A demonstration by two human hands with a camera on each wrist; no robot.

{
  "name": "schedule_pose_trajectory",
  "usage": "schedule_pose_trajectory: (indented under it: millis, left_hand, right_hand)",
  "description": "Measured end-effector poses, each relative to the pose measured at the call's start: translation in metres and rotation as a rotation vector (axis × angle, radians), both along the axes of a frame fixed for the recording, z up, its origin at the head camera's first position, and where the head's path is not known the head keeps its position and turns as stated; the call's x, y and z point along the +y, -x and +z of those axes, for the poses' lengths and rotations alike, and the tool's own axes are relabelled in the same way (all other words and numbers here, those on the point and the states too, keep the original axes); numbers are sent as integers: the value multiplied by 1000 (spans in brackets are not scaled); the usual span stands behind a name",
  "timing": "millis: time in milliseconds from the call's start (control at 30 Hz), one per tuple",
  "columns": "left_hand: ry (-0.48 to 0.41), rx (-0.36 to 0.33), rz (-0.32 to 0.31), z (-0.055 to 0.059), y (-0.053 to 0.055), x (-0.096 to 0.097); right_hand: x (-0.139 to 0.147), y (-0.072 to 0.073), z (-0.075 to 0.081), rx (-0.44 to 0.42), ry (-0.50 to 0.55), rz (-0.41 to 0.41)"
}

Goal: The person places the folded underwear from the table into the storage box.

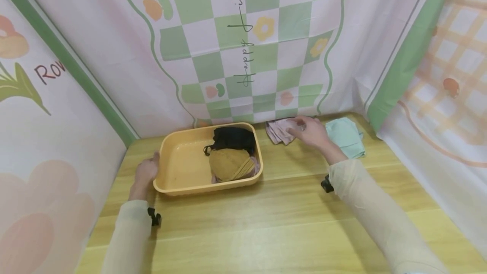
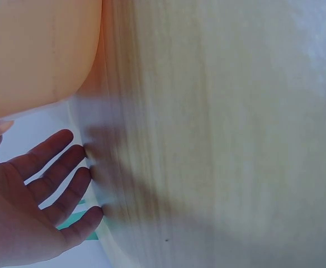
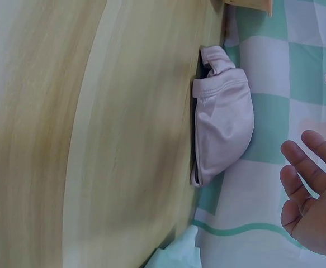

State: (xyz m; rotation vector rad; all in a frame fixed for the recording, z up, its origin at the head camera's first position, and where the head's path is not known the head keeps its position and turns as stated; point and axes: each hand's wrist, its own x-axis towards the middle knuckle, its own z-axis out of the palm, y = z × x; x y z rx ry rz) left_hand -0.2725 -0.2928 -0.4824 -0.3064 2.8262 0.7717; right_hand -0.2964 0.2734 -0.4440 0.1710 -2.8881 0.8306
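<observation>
My left hand (image 1: 146, 170) is at the left end of a yellow plastic basket (image 1: 180, 166). In the left wrist view its fingers (image 2: 62, 173) are spread and fairly straight beside the basket's corner, with the thumb up by the rim. Inside the basket's right half lie a folded black bra (image 1: 233, 138) and a mustard bra (image 1: 228, 164), with some mauve fabric (image 1: 256, 166) under its edge. My right hand (image 1: 313, 132) hovers by a folded pale pink bra (image 1: 278, 131), fingers loosely bent; the right wrist view shows a gap between them and the bra.
A folded mint-green garment (image 1: 345, 136) lies right of the right hand, at the back of the wooden table (image 1: 243, 231). A checkered curtain (image 1: 243, 45) rises directly behind, and printed fabric walls stand at both sides. Each wrist wears a small black camera mount.
</observation>
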Motion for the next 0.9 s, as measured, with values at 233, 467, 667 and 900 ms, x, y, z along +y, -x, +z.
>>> schedule_pose_trajectory:
  millis: [233, 467, 667, 900]
  left_hand:
    - [12, 3, -8, -1, 1, 0]
    - [37, 11, -32, 0, 1, 0]
    - [20, 4, -24, -1, 0, 1]
    - [14, 8, -20, 0, -1, 2]
  right_hand:
    - [9, -1, -1, 21, -9, -15]
    - [19, -4, 0, -4, -20, -48]
    - [25, -7, -1, -23, -23, -66]
    - [34, -10, -2, -30, 5, -83]
